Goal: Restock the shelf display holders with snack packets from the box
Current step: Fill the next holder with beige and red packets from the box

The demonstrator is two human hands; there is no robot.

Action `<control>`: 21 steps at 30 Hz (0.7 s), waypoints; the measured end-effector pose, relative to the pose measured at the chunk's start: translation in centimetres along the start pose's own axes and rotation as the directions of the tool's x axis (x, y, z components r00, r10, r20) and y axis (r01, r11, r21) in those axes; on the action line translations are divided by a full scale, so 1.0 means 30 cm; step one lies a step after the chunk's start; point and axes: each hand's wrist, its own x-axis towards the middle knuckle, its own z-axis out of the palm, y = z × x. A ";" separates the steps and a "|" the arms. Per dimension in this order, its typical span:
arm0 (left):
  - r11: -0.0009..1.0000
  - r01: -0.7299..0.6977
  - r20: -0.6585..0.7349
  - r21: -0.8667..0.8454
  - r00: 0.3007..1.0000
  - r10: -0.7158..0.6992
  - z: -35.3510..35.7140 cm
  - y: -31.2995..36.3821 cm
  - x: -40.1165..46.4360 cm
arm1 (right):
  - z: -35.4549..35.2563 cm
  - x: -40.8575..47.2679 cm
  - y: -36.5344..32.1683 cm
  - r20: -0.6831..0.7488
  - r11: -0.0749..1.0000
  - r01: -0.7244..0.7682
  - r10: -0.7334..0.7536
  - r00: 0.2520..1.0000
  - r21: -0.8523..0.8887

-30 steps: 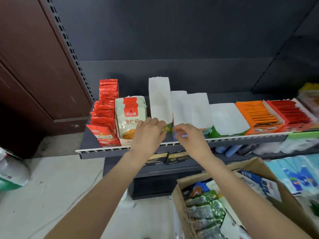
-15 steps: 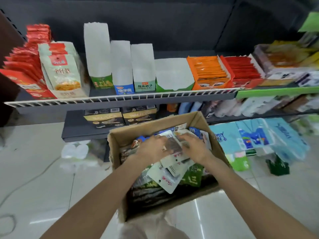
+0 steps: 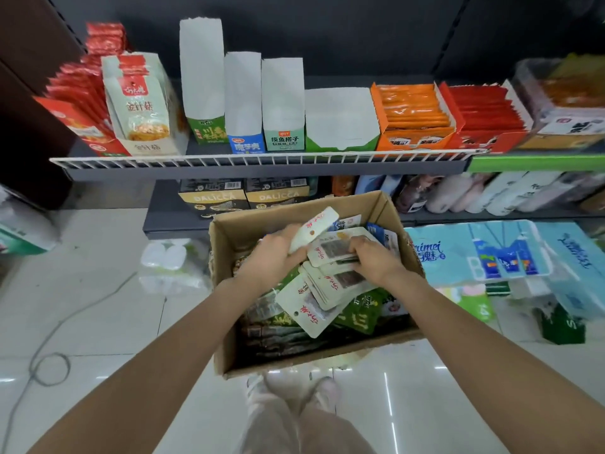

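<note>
While both hands are down in the box [image 3: 386, 211], the white packets [image 3: 330, 276] lie fanned between them, long axes running from lower left to upper right.

Packets sit on top of green packets [image 3: 360, 314], upper middle of the box. Right hand [image 3: 370, 257] is curled over the right end of the stack, fingers clamped on it; left hand [image 3: 275, 253] grips a single white packet [image 3: 316, 227] that sticks up and away toward the shelf [image 3: 262, 162]. Right hand looks like the main carrier, left the feeder. Empty white holders [image 3: 244, 93] stand straight ahead and above the box, well apart from both hands, so my guess is the lift goes up and forward, packets turned upright to drop in.
</note>
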 end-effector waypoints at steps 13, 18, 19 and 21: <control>0.940 0.098 -0.219 -0.326 0.960 -0.176 -0.083 -0.023 -0.001 | -0.123 -0.088 -0.030 -0.426 0.953 0.152 -0.027 0.904 0.263; 0.963 -0.030 -0.337 -0.267 0.939 -0.065 -0.145 0.017 0.011 | -0.208 -0.084 -0.115 -0.379 0.836 0.215 -0.009 0.925 0.504; 0.949 -0.052 -0.329 -0.310 0.943 -0.055 -0.159 0.021 0.012 | -0.219 -0.082 -0.137 -0.383 0.846 0.227 -0.030 0.923 0.482; 0.925 -0.081 -0.335 -0.371 0.941 -0.052 -0.194 0.028 0.010 | -0.230 -0.078 -0.178 -0.410 0.865 0.230 -0.031 0.912 0.445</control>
